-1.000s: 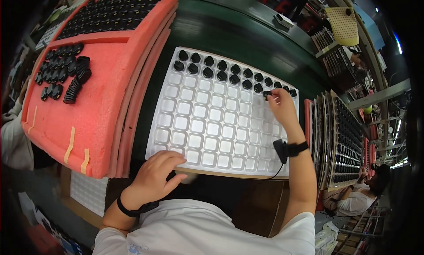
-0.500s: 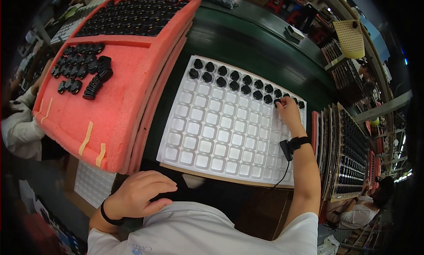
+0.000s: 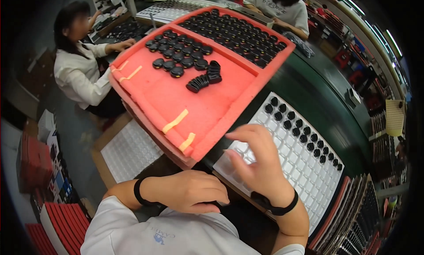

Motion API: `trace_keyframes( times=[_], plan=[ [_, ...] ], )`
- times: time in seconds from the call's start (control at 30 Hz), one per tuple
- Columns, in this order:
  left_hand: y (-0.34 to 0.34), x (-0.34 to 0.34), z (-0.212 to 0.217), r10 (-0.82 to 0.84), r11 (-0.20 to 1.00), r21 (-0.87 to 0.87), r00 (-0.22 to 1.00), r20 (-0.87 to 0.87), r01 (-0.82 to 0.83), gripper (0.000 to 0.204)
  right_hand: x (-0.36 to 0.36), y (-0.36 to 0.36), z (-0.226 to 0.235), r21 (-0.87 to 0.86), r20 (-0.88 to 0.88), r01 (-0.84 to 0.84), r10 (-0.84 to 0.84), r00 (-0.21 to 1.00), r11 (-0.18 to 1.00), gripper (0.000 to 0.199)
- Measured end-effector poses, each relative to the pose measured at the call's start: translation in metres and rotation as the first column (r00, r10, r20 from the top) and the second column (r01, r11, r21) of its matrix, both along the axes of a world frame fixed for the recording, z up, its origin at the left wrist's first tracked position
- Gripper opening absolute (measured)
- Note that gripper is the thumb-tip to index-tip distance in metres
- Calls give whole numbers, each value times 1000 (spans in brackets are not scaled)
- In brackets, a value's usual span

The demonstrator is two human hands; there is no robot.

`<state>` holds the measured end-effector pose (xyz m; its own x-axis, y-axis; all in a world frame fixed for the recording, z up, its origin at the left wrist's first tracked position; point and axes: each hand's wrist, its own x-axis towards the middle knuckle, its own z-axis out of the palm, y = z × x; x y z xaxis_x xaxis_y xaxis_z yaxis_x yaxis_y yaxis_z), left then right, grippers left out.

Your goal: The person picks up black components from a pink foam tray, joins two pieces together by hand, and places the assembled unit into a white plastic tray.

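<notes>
My right hand [image 3: 260, 164] hangs over the near left corner of a white plastic tray [image 3: 223, 166] with square pockets. Its thumb and fingers are spread, with nothing between them. Two rows of small round black parts [image 3: 304, 139] fill the tray's far side. At my waist, my left hand [image 3: 190, 192] is loosely bent, thumb a little apart from the fingers, holding nothing visible. Beyond both hands lies a pink foam tray [image 3: 163, 105]. Loose black discs [image 3: 179, 52] lie in its near section, along with a curved row of discs on edge [image 3: 204, 80].
The foam tray's far section holds packed black parts [image 3: 234, 34]. Stacked trays [image 3: 349, 211] stand at the right. A box with a clear pocketed tray [image 3: 130, 151] sits lower left. One person [image 3: 84, 74] is at the left, another [image 3: 282, 12] at the far side.
My right hand has left the far rows of the white tray and moved left and nearer, fingers now apart. My view has swung left toward the foam tray.
</notes>
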<state>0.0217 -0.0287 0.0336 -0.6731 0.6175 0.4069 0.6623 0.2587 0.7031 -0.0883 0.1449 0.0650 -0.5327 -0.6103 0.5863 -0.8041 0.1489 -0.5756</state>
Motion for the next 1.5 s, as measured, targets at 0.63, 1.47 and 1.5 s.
trace_keyframes(
  times=[0.63,1.47,1.5],
  plan=[
    [-202,-98,62,806,510,-179,540,-244,-841,18,-54,-115,26,327,-343,158,-39,938,932,23],
    [-17,6,50,95,887,445,993,77,-120,32,20,-6,12,-222,470,-17,123,874,975,22],
    [-9,4,44,-16,882,470,994,104,-35,37,26,5,4,-292,610,18,172,773,956,23]
  ],
)
